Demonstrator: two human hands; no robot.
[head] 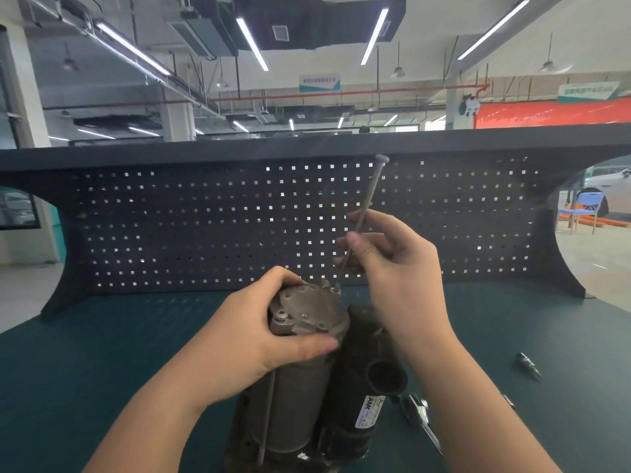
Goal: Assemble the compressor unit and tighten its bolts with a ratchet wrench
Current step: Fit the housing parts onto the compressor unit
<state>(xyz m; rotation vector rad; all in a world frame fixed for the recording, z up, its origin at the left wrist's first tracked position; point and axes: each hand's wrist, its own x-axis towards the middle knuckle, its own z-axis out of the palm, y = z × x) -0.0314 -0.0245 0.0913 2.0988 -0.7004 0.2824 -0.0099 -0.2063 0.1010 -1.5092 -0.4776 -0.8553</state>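
The compressor (300, 397) is stood upright on the green bench (102, 370), near its front edge and in the middle of the view. Its grey metal end cap (307, 312) faces up, and a dark cylinder (362, 380) with an open round port is joined to its right side, where a white label is seen. The cap is gripped by the left hand (259, 329): the fingers are curled over its far rim and the thumb is pressed against its near edge. A long bolt (362, 220) is pinched between the thumb and fingers of the right hand (392, 268), held tilted, with its head up to the right and its tip down at a hole on the cap's far right rim. Whether the tip has entered the hole cannot be told. A second long bolt (268, 414) is seen running down the compressor's left side, below the left hand.

To the right of the compressor, a shiny ratchet (418, 416) lies on the bench, partly hidden by the right forearm. Further right, a small metal socket (527, 365) lies apart from it. A dark pegboard (205, 216) stands along the back of the bench, and a workshop hall with ceiling lights is seen beyond it.
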